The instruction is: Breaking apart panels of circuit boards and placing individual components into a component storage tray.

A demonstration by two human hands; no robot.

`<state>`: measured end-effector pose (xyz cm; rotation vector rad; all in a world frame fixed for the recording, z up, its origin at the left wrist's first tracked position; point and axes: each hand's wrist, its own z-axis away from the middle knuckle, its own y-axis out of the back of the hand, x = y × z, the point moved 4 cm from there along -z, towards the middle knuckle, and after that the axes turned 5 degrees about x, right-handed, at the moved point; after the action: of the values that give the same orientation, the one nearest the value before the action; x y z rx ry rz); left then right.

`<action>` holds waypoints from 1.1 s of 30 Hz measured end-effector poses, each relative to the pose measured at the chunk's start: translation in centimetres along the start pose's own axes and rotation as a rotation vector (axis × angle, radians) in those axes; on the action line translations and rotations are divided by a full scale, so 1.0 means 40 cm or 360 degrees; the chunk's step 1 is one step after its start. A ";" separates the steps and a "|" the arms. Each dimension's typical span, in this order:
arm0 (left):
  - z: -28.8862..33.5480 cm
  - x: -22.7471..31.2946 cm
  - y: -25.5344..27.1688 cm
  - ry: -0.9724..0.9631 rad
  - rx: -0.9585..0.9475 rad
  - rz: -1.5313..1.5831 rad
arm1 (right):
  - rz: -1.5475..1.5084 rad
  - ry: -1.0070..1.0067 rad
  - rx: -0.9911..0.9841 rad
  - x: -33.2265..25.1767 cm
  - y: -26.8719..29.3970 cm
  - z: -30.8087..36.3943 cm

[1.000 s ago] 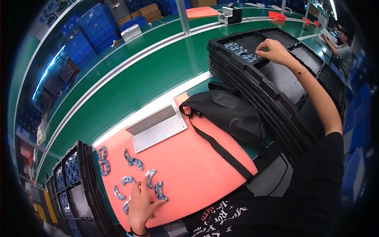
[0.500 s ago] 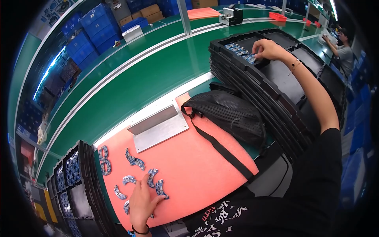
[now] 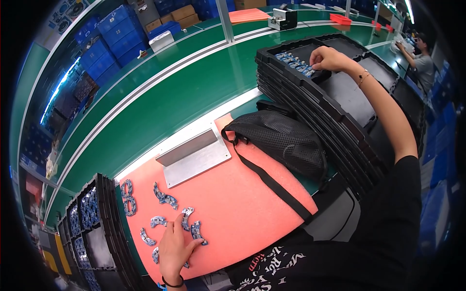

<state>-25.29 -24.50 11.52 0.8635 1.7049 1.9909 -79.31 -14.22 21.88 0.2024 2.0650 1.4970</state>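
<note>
Just one view: head cam, left unit of a side-by-side fisheye pair on the person's head. Upright, not mirrored. Looks down and forward from above the near edge of the pink mat (image 3: 262, 208). Body is closest: black shirt (image 3: 330, 262) fills the lower right. Left hand (image 3: 174, 250) sits low left; right hand (image 3: 331, 60) is farther off, upper right. Wide angle also takes in the green table (image 3: 165, 106), blue crates (image 3: 116, 29) well beyond it, and a distant co-worker (image 3: 424, 70) at the right rim. Straight edges bow; corners go black.
</note>
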 end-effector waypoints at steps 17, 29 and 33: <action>0.002 -0.003 -0.006 -0.0100 0.0132 -0.0013 | 0.0262 -0.0083 -0.0014 -0.032 0.008 0.013; -0.003 -0.002 -0.002 -0.0019 0.0038 0.0001 | 0.0247 0.0106 0.0001 -0.050 0.015 0.019; -0.011 -0.003 -0.006 -0.0020 0.0025 0.0036 | 0.0244 0.0211 0.0025 -0.074 0.029 0.008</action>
<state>-25.53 -24.87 11.22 0.9029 1.7131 1.9853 -76.94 -14.86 23.93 0.2801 2.2093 1.6248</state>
